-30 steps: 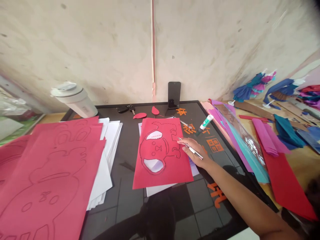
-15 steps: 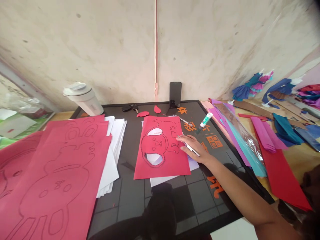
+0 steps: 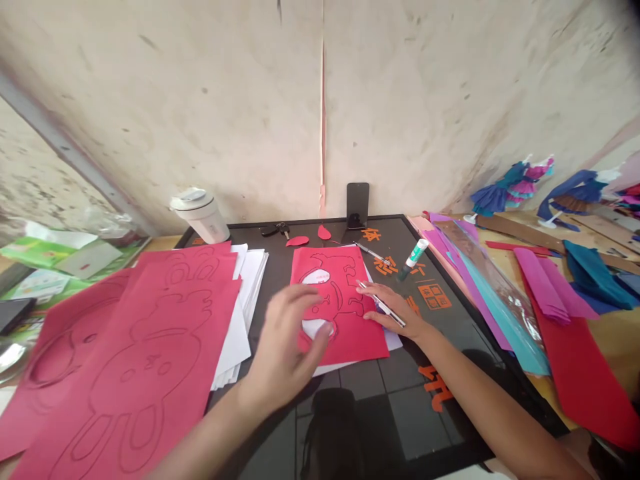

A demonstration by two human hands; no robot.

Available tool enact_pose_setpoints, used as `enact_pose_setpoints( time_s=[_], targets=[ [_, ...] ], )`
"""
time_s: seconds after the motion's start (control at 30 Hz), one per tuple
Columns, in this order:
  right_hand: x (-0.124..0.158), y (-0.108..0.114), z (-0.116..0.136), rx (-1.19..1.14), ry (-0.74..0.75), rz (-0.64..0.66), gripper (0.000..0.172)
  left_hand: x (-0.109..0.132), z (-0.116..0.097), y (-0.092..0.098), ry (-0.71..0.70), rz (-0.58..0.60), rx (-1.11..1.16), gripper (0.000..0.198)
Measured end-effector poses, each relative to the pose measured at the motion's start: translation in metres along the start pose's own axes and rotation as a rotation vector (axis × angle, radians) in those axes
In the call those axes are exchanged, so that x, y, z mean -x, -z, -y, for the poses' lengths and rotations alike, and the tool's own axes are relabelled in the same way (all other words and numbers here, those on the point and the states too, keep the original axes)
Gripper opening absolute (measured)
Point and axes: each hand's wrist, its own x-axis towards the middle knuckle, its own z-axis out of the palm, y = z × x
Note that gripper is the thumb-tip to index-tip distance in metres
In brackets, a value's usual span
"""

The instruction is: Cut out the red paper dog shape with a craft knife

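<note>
A red paper sheet (image 3: 357, 340) with an outlined animal lies in front of me; both its ear areas are cut out, showing white paper beneath. My right hand (image 3: 406, 307) rests at the sheet's right edge, closed around a slim silver pen-shaped craft knife (image 3: 391, 312) whose tip points up and left. Over the sheet's left edge hovers my left hand (image 3: 285, 340), slightly blurred, with fingers apart and nothing in it. Two red cut-out pieces, one a leaf-shaped piece (image 3: 297, 241) and the other a smaller piece (image 3: 324, 232), lie behind the sheet.
Large red drawn sheets (image 3: 145, 340) and a white paper stack (image 3: 235, 347) are at left. A white cup (image 3: 203, 217), keys (image 3: 283, 230) and a phone (image 3: 357, 203) stand or lie along the back. A glue stick (image 3: 417, 251), a pen (image 3: 373, 255) and coloured papers (image 3: 480, 307) are at right.
My left hand has come into view from the lower left, reaching over the sheet. My right hand stays at the sheet's edge with the craft knife. The camera view has shifted slightly.
</note>
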Motion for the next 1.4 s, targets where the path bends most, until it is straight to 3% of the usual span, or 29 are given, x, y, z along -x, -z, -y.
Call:
enact_pose_setpoints(
  time_s=[0.07, 0.17, 0.27, 0.37, 0.43, 0.53, 0.63, 0.73, 0.8, 0.87, 0.97, 1.07, 1.13, 1.27, 1.4],
  targets=[
    [0.000, 0.001, 0.000, -0.030, -0.027, -0.005, 0.044, 0.010, 0.005, -0.016, -0.031, 0.098, -0.037, 0.018],
    [0.000, -0.001, -0.001, -0.014, -0.062, -0.055, 0.043, 0.029, 0.011, -0.038, -0.065, 0.246, -0.114, 0.023],
    [0.002, -0.003, 0.003, 0.088, 0.025, -0.098, 0.047, 0.039, 0.012, -0.048, -0.077, 0.268, -0.183, 0.027],
    [0.007, -0.004, 0.014, 0.137, 0.200, 0.027, 0.064, 0.039, 0.011, -0.049, -0.033, 0.218, -0.216, 0.025],
    [0.010, -0.004, 0.022, 0.150, 0.262, 0.108, 0.065, 0.038, 0.012, -0.049, 0.014, 0.185, -0.207, 0.022],
    [0.012, -0.004, 0.030, 0.147, 0.256, 0.145, 0.055, 0.038, 0.017, -0.049, 0.073, 0.123, -0.134, 0.018],
    [0.012, -0.003, 0.038, 0.051, 0.233, 0.177, 0.034, 0.037, 0.018, -0.043, 0.108, -0.001, -0.005, 0.019],
    [0.011, -0.003, 0.045, -0.093, 0.220, 0.215, 0.012, 0.034, 0.009, -0.030, 0.110, -0.128, 0.186, 0.021],
    [0.010, -0.003, 0.048, -0.187, 0.173, 0.238, 0.009, 0.031, -0.003, -0.019, 0.122, -0.137, 0.342, 0.021],
    [0.010, -0.004, 0.050, -0.249, 0.096, 0.245, 0.010, 0.030, -0.016, -0.009, 0.161, -0.060, 0.497, 0.022],
    [0.011, -0.005, 0.051, -0.264, 0.002, 0.210, 0.012, 0.035, -0.034, -0.006, 0.291, 0.170, 0.735, 0.019],
    [0.013, -0.008, 0.050, -0.254, -0.052, 0.140, 0.014, 0.048, -0.047, -0.018, 0.608, 0.392, 1.011, 0.016],
    [0.013, -0.011, 0.047, -0.194, -0.034, 0.097, 0.025, 0.057, -0.053, -0.028, 0.803, 0.482, 1.141, 0.020],
    [0.013, -0.015, 0.045, -0.039, 0.052, 0.134, 0.047, 0.062, -0.058, -0.043, 0.867, 0.482, 1.168, 0.024],
    [0.013, -0.014, 0.048, -0.029, 0.016, 0.161, 0.038, 0.059, -0.062, -0.053, 0.937, 0.476, 1.219, 0.028]
  ],
)
